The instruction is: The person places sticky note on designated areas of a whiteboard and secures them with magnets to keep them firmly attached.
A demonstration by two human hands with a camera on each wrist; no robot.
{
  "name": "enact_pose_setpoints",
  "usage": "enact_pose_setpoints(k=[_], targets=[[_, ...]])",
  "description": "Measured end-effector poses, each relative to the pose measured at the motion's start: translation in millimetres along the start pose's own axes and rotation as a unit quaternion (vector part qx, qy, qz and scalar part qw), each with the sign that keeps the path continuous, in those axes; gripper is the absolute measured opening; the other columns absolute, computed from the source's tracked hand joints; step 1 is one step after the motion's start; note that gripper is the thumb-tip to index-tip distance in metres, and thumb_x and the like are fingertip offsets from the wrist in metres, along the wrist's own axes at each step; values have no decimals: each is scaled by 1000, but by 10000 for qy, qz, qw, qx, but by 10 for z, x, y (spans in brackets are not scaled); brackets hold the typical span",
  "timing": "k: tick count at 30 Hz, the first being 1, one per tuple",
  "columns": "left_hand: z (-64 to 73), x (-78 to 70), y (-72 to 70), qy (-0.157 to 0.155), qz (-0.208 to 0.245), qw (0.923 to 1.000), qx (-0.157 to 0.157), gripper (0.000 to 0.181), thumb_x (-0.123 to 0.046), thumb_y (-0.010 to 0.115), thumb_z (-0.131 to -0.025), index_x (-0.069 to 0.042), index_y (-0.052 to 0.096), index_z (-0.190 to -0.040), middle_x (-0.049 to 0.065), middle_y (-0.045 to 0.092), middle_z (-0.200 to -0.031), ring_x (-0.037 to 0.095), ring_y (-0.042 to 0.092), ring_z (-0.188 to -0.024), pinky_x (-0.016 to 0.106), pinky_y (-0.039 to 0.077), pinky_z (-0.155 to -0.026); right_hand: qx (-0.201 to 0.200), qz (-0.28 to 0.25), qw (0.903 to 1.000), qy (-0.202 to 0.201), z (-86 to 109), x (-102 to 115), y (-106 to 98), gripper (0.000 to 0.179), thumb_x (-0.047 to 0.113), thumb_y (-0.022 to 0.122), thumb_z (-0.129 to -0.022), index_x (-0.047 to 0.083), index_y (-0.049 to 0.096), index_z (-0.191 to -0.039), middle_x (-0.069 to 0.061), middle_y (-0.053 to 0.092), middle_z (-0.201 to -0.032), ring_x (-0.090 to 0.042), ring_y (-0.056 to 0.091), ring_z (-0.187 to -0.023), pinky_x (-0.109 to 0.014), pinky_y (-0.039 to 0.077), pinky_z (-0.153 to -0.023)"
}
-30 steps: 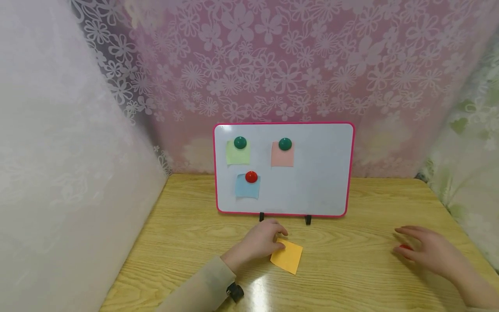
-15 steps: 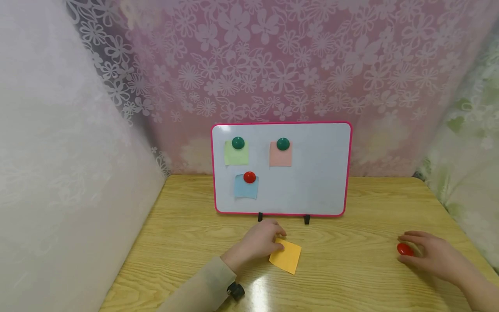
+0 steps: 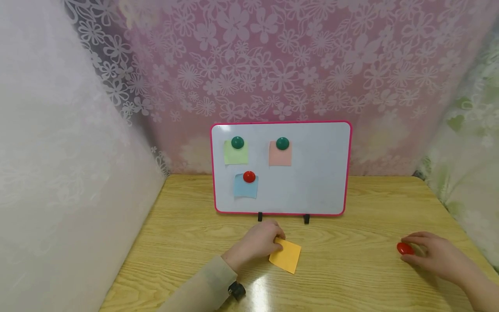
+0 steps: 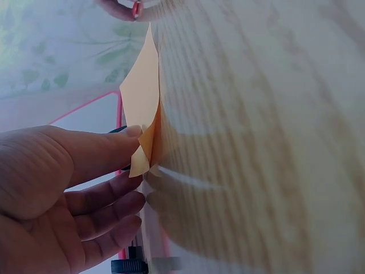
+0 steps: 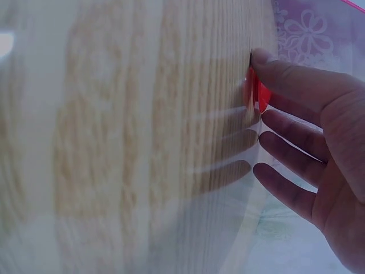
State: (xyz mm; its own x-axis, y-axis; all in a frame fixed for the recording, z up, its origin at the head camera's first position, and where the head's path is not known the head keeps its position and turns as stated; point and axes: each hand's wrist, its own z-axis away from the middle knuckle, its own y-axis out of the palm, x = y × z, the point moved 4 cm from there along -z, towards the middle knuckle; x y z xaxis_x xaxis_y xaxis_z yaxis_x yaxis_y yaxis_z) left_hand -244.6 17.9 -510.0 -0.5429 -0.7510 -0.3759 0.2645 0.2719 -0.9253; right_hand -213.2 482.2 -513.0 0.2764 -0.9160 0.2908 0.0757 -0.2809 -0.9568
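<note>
An orange sticky note (image 3: 286,256) lies on the wooden table in front of the whiteboard. My left hand (image 3: 262,239) pinches its left corner between thumb and index finger; that corner is slightly bent in the left wrist view, and the other fingers are spread beneath. At the right side of the table, a round red magnet (image 3: 405,248) sits between the thumb and index finger of my right hand (image 3: 438,258). In the right wrist view the magnet (image 5: 263,96) is partly hidden behind the thumb, and the remaining fingertips reach down to the tabletop.
A pink-framed whiteboard (image 3: 312,173) stands on black feet (image 3: 306,219) at the back. Green magnets hold a light green note (image 3: 235,157) and a pink note (image 3: 280,158); a red magnet (image 3: 249,177) holds a blue note (image 3: 245,189). Patterned curtains surround the table (image 3: 187,225).
My right hand has shifted slightly right and toward me, so more of the red magnet shows between its fingers. The left hand stays at the orange note. The head view has drifted a little.
</note>
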Motion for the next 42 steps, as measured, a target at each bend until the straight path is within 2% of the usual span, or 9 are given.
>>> enact_pose_setpoints(k=[10, 18, 26, 34, 42], targets=[[-31, 30, 10, -92, -124, 9999, -7, 17, -19, 87, -93, -13, 85, -108, -5, 67, -98, 8, 55, -86, 22, 49, -76, -37, -42, 10000, 32, -2, 3, -6, 51, 40, 92, -85, 1, 78, -115, -30, 69, -118, -53, 67, -104, -67, 55, -82], [-20, 48, -18, -144, -9, 9999, -87, 13, -19, 87, -92, -15, 85, -105, -8, 66, -96, 7, 54, -86, 21, 49, -75, -100, -58, 9999, -9, -12, 9, -3, 44, 38, 92, -84, 6, 80, -111, -26, 70, -116, -49, 69, -101, -65, 57, -79], [-26, 65, -18, -147, -49, 9998, -99, 12, -18, 86, -93, -16, 84, -104, -9, 66, -96, 7, 53, -87, 20, 49, -77, 71, -176, 9997, 142, -24, 12, -7, 44, 39, 90, -87, 5, 79, -112, -29, 69, -119, -46, 70, -98, -60, 58, -75], [-26, 63, -26, -180, 166, 9997, -70, 9, -15, 86, -93, -15, 83, -102, -8, 62, -92, 7, 50, -82, 20, 47, -72, 166, -160, 9996, 184, -20, 15, -8, 43, 41, 89, -88, 7, 79, -111, -26, 70, -119, -40, 71, -97, -45, 60, -69], [-34, 77, -9, -190, 262, 9994, -75, 8, -14, 85, -93, -14, 82, -100, -7, 62, -92, 8, 50, -83, 20, 47, -73, 146, -144, 9996, 188, -32, 2, -14, 44, 41, 90, -87, 6, 79, -111, -26, 70, -119, -39, 72, -96, -39, 59, -67]])
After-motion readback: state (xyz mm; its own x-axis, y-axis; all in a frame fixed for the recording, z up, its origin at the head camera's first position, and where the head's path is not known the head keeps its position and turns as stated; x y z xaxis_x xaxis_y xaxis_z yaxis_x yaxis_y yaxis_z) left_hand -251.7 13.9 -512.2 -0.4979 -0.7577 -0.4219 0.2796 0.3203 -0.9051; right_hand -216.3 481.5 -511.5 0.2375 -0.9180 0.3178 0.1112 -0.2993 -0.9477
